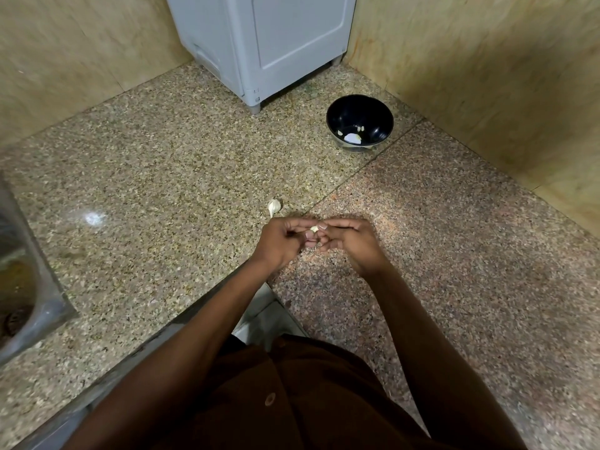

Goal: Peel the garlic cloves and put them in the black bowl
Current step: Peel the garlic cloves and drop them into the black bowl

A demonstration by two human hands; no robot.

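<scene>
The left hand (pixel 281 242) and the right hand (pixel 349 240) meet fingertip to fingertip above the speckled granite counter (pixel 156 177), both with fingers curled. Between them they pinch a small pale garlic clove (pixel 314 228); only a sliver of it shows between the fingertips, just beside a fingernail of the right hand. Whether any skin is coming off it cannot be told.

Just beyond the left hand's knuckles, nearly touching them, lies a whitish piece of garlic with a thin stalk (pixel 273 206), resting on the counter by itself.

Well beyond the right hand, farther back on the counter, stands the round glossy black bowl (pixel 359 115). Inside it, on the bottom, lie a few pale garlic pieces (pixel 352 137), one larger white one and a few small ones.

Farther back than the left hand, in the corner where the beige stone walls meet, stands a light grey plastic appliance on short feet (pixel 259 40). Far out to the left of the left hand, at the counter's edge, a steel sink (pixel 19 287) is set into the stone. Below the forearms is a dark brown buttoned shirt (pixel 292 401).
</scene>
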